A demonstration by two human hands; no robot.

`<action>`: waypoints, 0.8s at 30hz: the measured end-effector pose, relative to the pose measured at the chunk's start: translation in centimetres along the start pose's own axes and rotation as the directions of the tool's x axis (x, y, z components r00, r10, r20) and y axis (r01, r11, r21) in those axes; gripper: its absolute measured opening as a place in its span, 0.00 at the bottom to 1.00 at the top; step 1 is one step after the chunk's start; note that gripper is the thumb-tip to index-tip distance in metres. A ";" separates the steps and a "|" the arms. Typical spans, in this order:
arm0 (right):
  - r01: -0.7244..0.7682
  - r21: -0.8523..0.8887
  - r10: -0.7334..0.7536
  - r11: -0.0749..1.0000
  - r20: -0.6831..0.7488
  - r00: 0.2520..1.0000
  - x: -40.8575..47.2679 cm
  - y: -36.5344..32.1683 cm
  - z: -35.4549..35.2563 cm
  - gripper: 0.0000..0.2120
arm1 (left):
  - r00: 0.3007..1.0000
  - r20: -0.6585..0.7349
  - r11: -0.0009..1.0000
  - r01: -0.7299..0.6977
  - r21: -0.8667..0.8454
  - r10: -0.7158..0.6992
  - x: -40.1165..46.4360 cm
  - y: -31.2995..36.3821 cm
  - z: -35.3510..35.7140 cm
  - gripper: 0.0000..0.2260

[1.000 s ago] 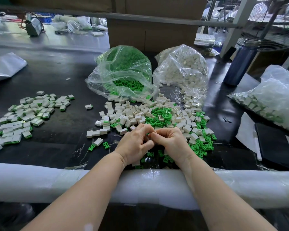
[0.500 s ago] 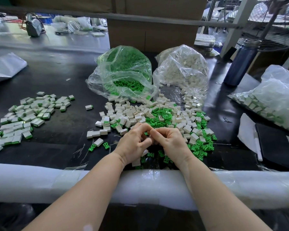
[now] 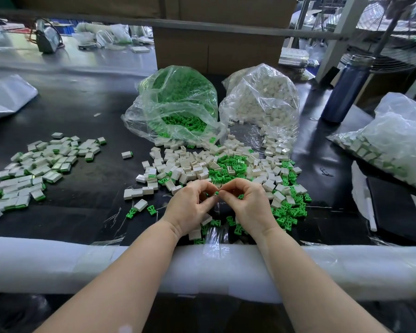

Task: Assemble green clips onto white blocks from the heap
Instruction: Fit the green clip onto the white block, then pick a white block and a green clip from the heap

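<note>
A heap of loose white blocks (image 3: 197,164) and green clips (image 3: 228,164) covers the black table in front of me. My left hand (image 3: 190,207) and my right hand (image 3: 250,205) meet fingertip to fingertip just over the near edge of the heap. Between the fingertips a small green clip (image 3: 217,193) shows, pinched by my right hand. My left hand's fingers curl round something mostly hidden in it, and I cannot tell what it is. More green clips (image 3: 288,212) lie to the right of my right hand.
A pile of blocks with green clips fitted (image 3: 31,169) lies at the left. Behind the heap stand an open bag of green clips (image 3: 178,104) and a bag of white blocks (image 3: 262,102). A blue bottle (image 3: 344,90) and another filled bag (image 3: 392,140) are at the right. A white foam roll (image 3: 58,263) pads the table's front edge.
Both hands stay together at the same spot. Their fingertips have shifted slightly, and a green clip now shows between them.
</note>
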State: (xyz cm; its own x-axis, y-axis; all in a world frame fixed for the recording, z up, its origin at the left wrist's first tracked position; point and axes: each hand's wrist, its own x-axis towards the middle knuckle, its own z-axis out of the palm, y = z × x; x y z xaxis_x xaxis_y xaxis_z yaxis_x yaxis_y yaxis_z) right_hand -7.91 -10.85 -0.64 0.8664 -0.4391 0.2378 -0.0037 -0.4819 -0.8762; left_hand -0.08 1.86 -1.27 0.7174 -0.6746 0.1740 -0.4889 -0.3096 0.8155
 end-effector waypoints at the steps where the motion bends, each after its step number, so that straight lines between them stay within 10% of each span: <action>1: -0.003 -0.030 0.003 1.000 -0.003 1.000 0.0 0.0 0.0 0.03 | 1.000 0.001 1.000 0.002 0.011 -0.002 0.0 0.0 0.0 0.03; 24: 0.001 -0.196 0.003 0.981 0.023 1.000 -0.1 -0.3 0.4 0.04 | 0.998 -0.012 0.997 0.053 -0.053 -0.054 0.1 0.3 0.1 0.05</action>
State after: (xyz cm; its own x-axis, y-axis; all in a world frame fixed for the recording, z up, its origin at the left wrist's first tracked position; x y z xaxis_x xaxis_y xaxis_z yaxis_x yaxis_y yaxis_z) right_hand -7.78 -10.39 -0.52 0.8775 -0.4234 0.2253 -0.1007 -0.6219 -0.7766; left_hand -0.23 1.64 -1.02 0.7484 -0.6490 0.1365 -0.4233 -0.3090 0.8517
